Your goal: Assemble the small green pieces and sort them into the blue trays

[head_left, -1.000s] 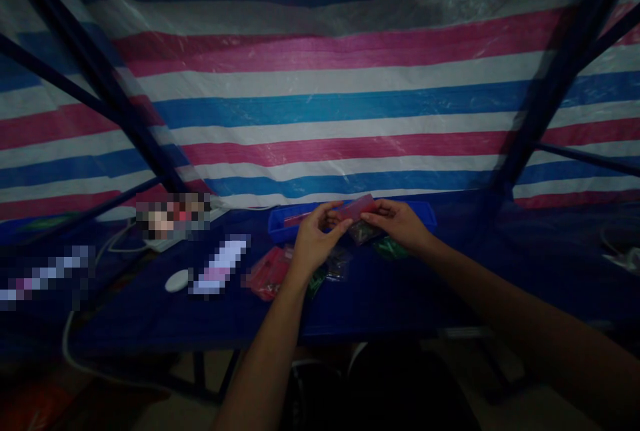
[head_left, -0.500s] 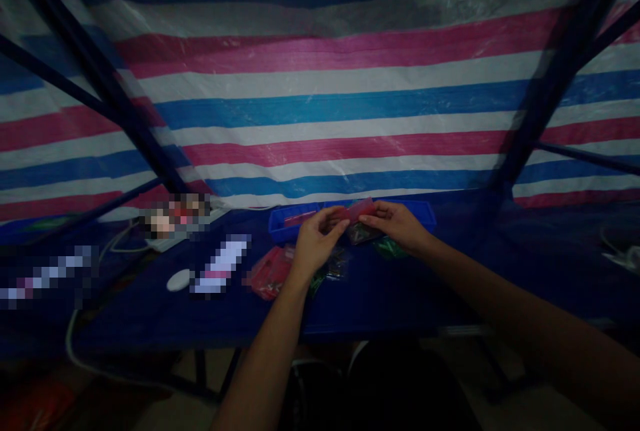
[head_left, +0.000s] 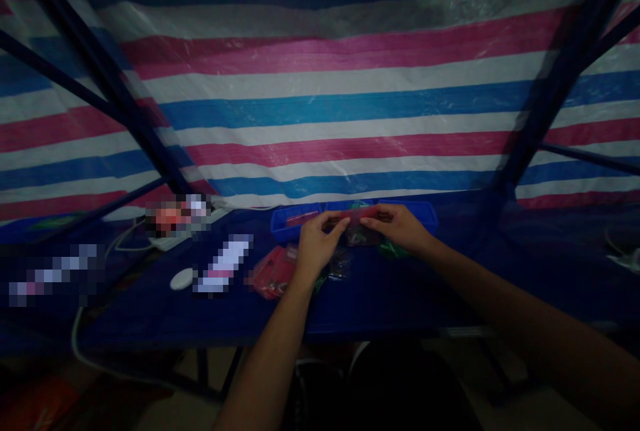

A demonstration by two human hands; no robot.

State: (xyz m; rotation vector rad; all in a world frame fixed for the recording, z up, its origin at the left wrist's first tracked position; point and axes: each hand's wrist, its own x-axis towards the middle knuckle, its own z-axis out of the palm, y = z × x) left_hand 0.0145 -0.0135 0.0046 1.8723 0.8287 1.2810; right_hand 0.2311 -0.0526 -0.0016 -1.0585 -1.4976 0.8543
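Note:
A small clear plastic bag (head_left: 363, 235) with a reddish upper edge hangs between my hands, in front of the blue bins. My left hand (head_left: 319, 241) pinches its left upper edge between thumb and fingers. On the other side, my right hand (head_left: 403, 228) grips the right upper edge the same way. What lies inside the bag is too dark to make out. Red plastic bags (head_left: 273, 273) rest on the table left of my left wrist. A clear bag with small dark contents (head_left: 340, 264) lies beneath the hands. Green bags (head_left: 394, 249) sit under my right hand.
Blue bins (head_left: 286, 225) line the back of the blue table (head_left: 390, 304). A white round object (head_left: 183, 279) lies beside a blurred-out phone-like shape (head_left: 224, 263). Further left is a white power strip (head_left: 170, 239) with cables. Metal posts (head_left: 545, 97) and a striped tarp (head_left: 340, 107) stand behind.
Both hands have levelled the bag's top edge, which was tilted up to the right before. The bag now hangs flatter between them. My view has shifted very slightly.

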